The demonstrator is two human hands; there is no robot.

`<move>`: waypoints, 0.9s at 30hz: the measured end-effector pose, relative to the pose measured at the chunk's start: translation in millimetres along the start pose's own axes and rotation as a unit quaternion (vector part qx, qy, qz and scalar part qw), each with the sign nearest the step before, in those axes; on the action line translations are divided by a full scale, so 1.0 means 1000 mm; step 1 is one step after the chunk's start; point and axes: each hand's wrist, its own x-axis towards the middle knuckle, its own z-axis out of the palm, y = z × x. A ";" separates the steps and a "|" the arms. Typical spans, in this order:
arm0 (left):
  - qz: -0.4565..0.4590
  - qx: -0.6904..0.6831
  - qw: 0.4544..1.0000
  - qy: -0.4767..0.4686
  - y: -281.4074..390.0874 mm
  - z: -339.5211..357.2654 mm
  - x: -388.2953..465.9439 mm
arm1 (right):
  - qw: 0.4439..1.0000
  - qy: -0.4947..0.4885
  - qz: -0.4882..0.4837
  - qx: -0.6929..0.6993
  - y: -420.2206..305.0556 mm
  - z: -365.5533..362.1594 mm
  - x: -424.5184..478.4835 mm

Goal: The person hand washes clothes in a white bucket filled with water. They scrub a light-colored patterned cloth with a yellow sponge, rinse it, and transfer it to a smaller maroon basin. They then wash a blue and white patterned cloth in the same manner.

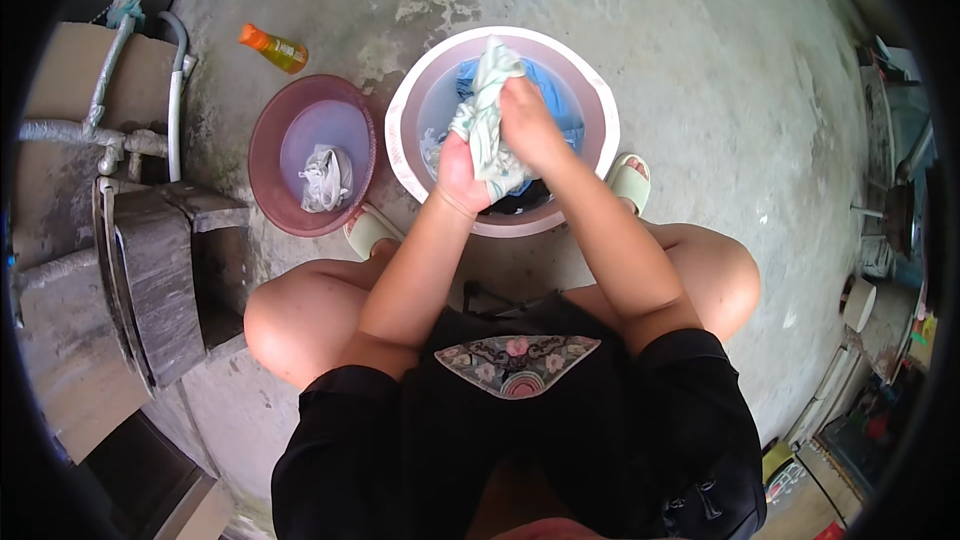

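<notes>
Both of my hands grip a wet white cloth with green marks (487, 116), bunched lengthwise over a pink basin with a white rim (606, 90). My left hand (459, 172) holds its lower part from the left, palm up. On the right, my right hand (529, 116) is closed around the upper part and slightly blurred. Blue fabric (551, 90) lies in the basin's cloudy water behind the cloth. A dark garment (517, 201) is at the near side of the basin, partly hidden by my hands.
To the left stands a smaller reddish basin (266, 157) holding water and a crumpled white cloth (328, 178). An orange-capped bottle (276, 49) lies behind it on the concrete floor (705, 75). Wrapped pipes (67, 130) and a worn box-like structure (154, 285) line the left side.
</notes>
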 end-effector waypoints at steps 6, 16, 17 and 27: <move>-0.022 -0.039 0.998 -0.046 0.010 0.026 -0.012 | 0.853 -0.009 -0.004 0.522 -0.019 -0.058 0.010; 0.101 0.043 0.994 -0.025 0.050 0.045 -0.021 | 0.734 -0.054 0.176 0.654 0.062 -0.028 -0.011; 0.130 0.057 0.990 -0.017 0.059 0.032 -0.020 | 0.687 -0.104 0.172 0.698 0.070 -0.036 -0.006; 0.115 0.021 0.986 -0.119 0.064 0.046 -0.023 | 0.848 0.033 0.047 0.527 0.019 -0.051 0.005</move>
